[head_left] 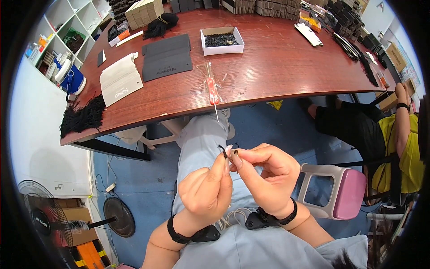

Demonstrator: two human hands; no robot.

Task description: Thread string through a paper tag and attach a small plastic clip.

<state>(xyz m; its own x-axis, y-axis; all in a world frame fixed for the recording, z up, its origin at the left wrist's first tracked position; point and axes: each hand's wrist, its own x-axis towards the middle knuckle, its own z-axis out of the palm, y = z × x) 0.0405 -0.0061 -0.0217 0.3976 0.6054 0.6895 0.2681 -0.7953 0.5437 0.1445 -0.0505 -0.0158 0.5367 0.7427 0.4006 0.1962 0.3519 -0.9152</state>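
Cord [222, 151]: short, thin and black; from my remote seat I saw it raised over the lap, at the meeting of the fingertips, on the wearer's side of the table [273, 62].
Cord axis: slanted, its free end away from the body and leftward, its near end running back between the fingers; I could not follow the hidden part.
Left hand [205, 192]: pinched, with the cord's near end between thumb and fingertips; I judged this the nearer hand.
Right hand [272, 177]: thumb and forefinger brought together just right of the cord, a small dark spot showing at their tips; I could not tell whether they gripped anything.
Key relation: the cord lay forward of both palms and on the left side of the gap between them, its free end tilted away from the right fingertips.
Red tool [212, 91]: on the table beyond the hands, its thin shaft pointing over the edge toward them.
White box [224, 50]: farther back, holding small black pieces.
Cards: one beige [120, 80], one dark grey [166, 58], flat to the left of the red tool.
Black strands [85, 117]: heaped at the table's left corner, well apart from both hands.
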